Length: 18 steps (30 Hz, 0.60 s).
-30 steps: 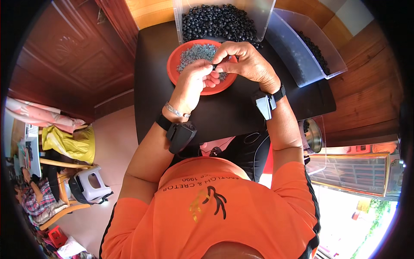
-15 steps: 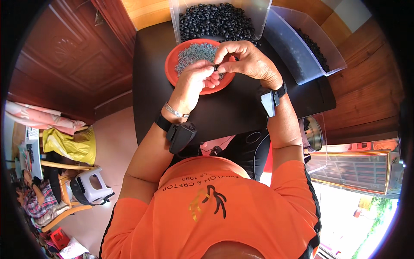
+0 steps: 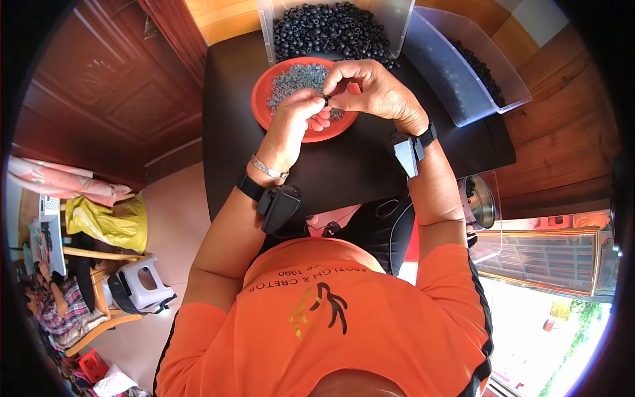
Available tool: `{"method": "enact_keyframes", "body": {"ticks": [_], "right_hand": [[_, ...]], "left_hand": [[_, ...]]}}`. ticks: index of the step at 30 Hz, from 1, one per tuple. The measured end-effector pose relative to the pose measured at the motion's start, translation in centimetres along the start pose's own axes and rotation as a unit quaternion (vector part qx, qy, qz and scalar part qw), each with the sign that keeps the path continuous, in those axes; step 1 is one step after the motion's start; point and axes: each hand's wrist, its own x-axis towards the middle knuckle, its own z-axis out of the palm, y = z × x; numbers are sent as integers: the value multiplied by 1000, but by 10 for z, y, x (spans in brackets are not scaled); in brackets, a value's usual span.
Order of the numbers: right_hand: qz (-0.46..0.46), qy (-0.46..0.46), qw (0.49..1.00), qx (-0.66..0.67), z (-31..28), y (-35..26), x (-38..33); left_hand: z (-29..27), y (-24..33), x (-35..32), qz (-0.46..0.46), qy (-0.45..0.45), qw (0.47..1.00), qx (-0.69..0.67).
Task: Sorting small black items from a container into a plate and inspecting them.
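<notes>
My left hand (image 3: 299, 114) pinches a small black part (image 3: 326, 98) between thumb and fingers. From the other side my right hand (image 3: 372, 90) meets it, thumb and forefinger closed at the same part. Fingertips cover most of it, so its exact shape is hidden. Below both hands lies a round red plate (image 3: 261, 106), heaped with small grey-blue metal pieces (image 3: 299, 78) that are too small to name surely. Just beyond the plate, a clear plastic bin (image 3: 268, 36) holds many black ring-like parts (image 3: 334, 30), some spilling at its front.
A second clear bin (image 3: 440, 73) with black parts stands at the right on the dark table (image 3: 264, 178). Lower right, a metal bowl (image 3: 481, 202) sits beside the table. At left, another person (image 3: 63, 308) is near a wooden chair (image 3: 109, 324) and a grey-white stool (image 3: 142, 281).
Both hands have shifted very slightly up and left, still pinching at the same place. The plate and bins appear marginally shifted with the view; little else differs.
</notes>
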Motion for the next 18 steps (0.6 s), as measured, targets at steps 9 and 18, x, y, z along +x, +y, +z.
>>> {"method": "enact_keyframes", "body": {"ticks": [9, 18], "right_hand": [[-10, 71, 997, -33, -3, 14, 1], [-55, 83, 936, -338, 0, 43, 9]], "left_hand": [[-11, 3, 4, 5, 3, 999, -39], [-21, 3, 9, 58, 144, 968, -196]]}}
